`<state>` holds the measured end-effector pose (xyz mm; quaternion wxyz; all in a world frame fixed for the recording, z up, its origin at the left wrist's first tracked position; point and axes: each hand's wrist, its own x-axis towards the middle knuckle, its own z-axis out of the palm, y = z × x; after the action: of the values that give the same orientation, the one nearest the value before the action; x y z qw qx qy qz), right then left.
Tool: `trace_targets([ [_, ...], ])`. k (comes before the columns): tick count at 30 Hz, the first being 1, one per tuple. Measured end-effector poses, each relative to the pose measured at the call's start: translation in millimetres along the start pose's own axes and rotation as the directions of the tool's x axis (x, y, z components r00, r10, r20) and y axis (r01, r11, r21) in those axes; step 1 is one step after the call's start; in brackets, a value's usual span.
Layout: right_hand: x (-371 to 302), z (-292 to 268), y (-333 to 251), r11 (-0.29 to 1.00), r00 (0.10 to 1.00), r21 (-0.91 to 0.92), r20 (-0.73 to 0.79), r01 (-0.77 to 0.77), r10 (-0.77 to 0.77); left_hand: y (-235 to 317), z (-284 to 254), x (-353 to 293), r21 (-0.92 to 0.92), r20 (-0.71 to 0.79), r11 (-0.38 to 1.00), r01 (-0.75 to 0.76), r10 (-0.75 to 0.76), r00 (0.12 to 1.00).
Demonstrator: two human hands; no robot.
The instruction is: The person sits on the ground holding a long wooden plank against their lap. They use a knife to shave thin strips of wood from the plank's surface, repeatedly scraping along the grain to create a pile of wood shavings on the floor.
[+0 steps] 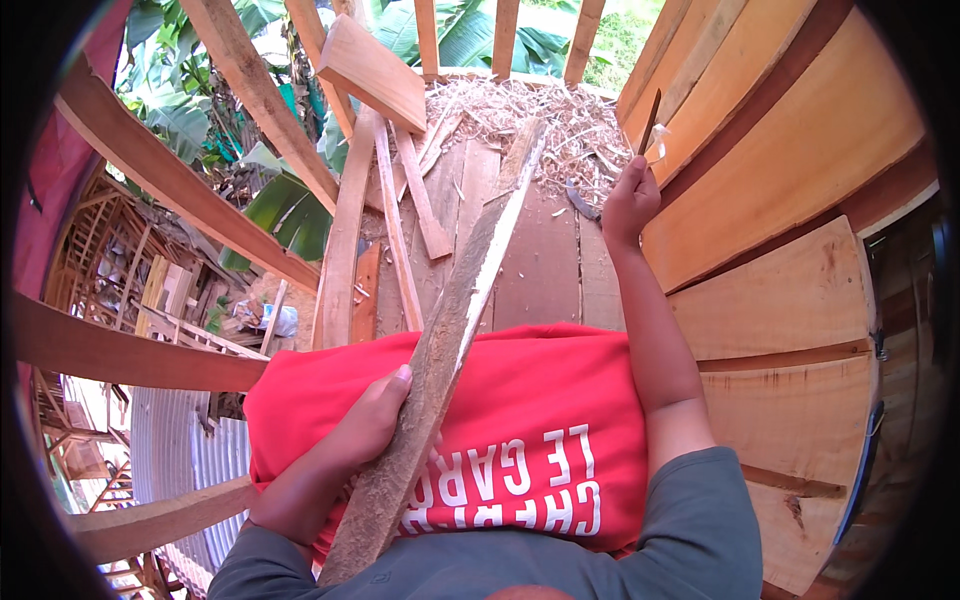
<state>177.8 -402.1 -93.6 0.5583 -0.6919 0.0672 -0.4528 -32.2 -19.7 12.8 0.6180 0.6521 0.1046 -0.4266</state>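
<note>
A long rough board [425, 400] slants across my lap, from my body up toward the floor in front. Its right edge shows a pale, freshly cut strip. My left hand [375, 420] grips the board's near part from the left side, fingers hidden beneath it. Raised off to the right, my right hand [632, 200] is closed on a knife with a dark narrow blade [652, 122] pointing up; the handle is hidden in the fist. A thin pale shaving [657, 145] hangs beside the blade. Red cloth [540, 400] with white lettering covers my lap under the board.
Curled wood shavings [560, 120] heap at the far end of the plank floor [540, 270]. A dark curved piece [582, 200] lies near them. Loose wood strips [395, 220] and a thick block [375, 75] stand ahead left. Slatted walls [770, 290] rise close on the right.
</note>
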Motion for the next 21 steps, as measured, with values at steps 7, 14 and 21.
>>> trace_targets([
  [7,-2.4,-1.5,-95.5,0.439,0.441,-0.058,0.194,0.897,-0.876,0.8,-1.3,-2.5,0.012,0.001,1.000,0.023,-0.023,1.000],
  [14,28.4,0.6,-81.7,0.385,0.917,-0.896,0.324,0.220,0.232,0.1,-1.5,-4.1,0.011,-0.003,1.000,0.029,-0.029,1.000],
  [21,12.6,-11.5,-61.2,0.469,0.719,-0.872,0.413,0.136,0.559,1.5,-4.4,-1.3,-0.013,-0.034,0.999,0.052,-0.052,0.998],
])
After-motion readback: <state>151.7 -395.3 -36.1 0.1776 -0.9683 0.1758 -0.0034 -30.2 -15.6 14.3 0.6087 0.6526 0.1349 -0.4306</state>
